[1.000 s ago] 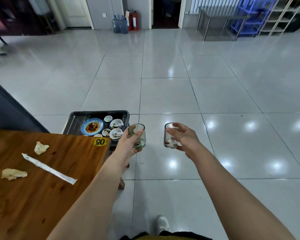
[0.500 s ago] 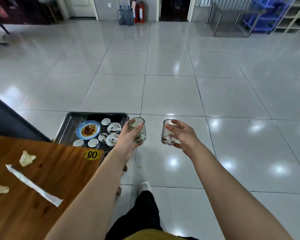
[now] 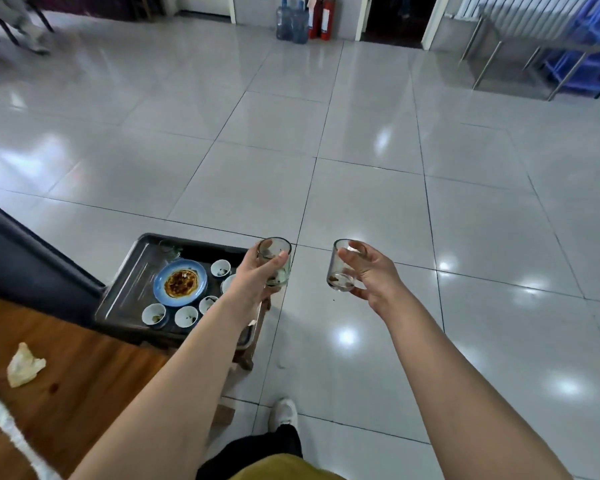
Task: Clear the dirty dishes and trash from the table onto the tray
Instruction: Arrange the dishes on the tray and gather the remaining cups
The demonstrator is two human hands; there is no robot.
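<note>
My left hand (image 3: 253,278) grips a greenish drinking glass (image 3: 278,258) with dregs, held over the right end of the dark metal tray (image 3: 129,282). My right hand (image 3: 368,275) holds a clear glass (image 3: 338,271) with brown residue, out over the floor to the right of the tray. On the tray lie a blue plate (image 3: 180,283) with food scraps and several small white cups (image 3: 154,314). On the wooden table (image 3: 84,375) at lower left lie a crumpled napkin (image 3: 25,365) and a white paper strip (image 3: 11,434).
The tray rests on a low wooden stool beside the table's corner. A dark bench back (image 3: 25,261) runs along the left. My shoe (image 3: 283,414) is on the glossy tiled floor. Water bottles (image 3: 291,19), fire extinguishers and a metal table stand far back.
I have stepped closer to the tray, and both glasses have travelled with my hands toward it. The left glass now hangs over the tray's right end. Less of the table shows.
</note>
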